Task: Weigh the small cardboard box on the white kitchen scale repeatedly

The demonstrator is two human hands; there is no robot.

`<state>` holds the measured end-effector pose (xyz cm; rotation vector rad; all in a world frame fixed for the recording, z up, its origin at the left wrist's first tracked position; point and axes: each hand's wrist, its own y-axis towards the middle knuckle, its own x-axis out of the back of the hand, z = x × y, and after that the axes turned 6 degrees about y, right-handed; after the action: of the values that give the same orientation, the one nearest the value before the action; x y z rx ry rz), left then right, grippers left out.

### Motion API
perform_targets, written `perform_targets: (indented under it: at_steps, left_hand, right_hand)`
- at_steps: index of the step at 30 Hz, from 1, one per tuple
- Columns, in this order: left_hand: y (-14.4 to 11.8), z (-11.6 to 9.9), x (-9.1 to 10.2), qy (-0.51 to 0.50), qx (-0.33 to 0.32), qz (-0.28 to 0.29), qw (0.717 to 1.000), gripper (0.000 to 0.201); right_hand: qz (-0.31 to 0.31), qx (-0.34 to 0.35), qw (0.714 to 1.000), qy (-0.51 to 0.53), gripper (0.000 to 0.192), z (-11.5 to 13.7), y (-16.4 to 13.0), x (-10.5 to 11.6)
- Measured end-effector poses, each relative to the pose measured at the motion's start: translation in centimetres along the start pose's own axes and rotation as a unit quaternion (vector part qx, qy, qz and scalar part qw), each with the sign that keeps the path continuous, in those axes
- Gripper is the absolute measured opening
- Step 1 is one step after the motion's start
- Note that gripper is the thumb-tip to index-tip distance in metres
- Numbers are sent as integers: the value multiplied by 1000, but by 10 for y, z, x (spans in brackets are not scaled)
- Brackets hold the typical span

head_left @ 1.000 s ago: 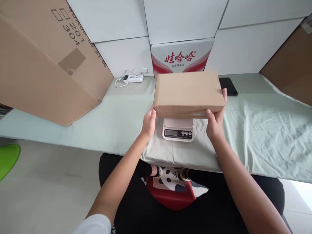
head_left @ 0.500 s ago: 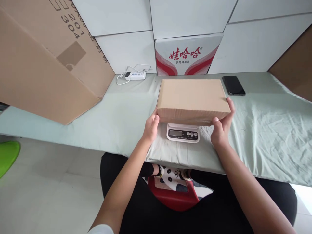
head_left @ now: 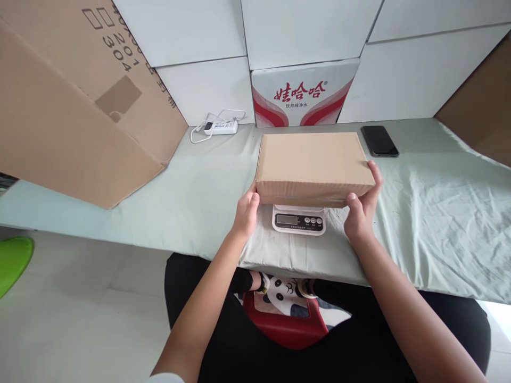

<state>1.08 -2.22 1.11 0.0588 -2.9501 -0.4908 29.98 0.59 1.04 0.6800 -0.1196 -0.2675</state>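
Observation:
A closed brown cardboard box (head_left: 313, 159) is held level between my two hands, over a small white digital scale (head_left: 298, 220). My left hand (head_left: 246, 213) grips the box's left front corner, thumb on the near side. At the right end, my right hand (head_left: 361, 207) clasps the other corner, its thumb at the lower front edge and fingers along the side. The scale's display and buttons show in front of the box, while its weighing plate is hidden beneath. Whether the box touches the plate I cannot tell.
A large carton (head_left: 80, 106) stands at the left on the green cloth (head_left: 191, 207). A white device with a cable (head_left: 221, 127) lies at the back, and a black phone (head_left: 380, 141) at the right. White boxes and a printed water carton (head_left: 303, 96) line the back.
My view has shifted slightly. Both hands keep the same grip on the cardboard box, which stays over the scale.

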Motion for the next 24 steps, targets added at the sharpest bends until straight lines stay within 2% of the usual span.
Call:
perform_targets:
  at_steps: [8,14,20,24]
  left_hand:
    - [-1,2,0,-27,25,-62,997,87]
    - [-1,4,1,-34,21,-55,998,85]
    - [-5,7,-3,-25,19,-29,999,77]
    - [-4,0,-4,-26,14,-17,999,75]
  right_hand:
    - [-41,16,999,-2,84,-5,3,0]
    - [-43,-4,999,-25,81,1,2,0]
    - [-12,-15,1000,16,81,-5,-2,-3]
    - [-11,-22,999,30,79,6,-3,-9]
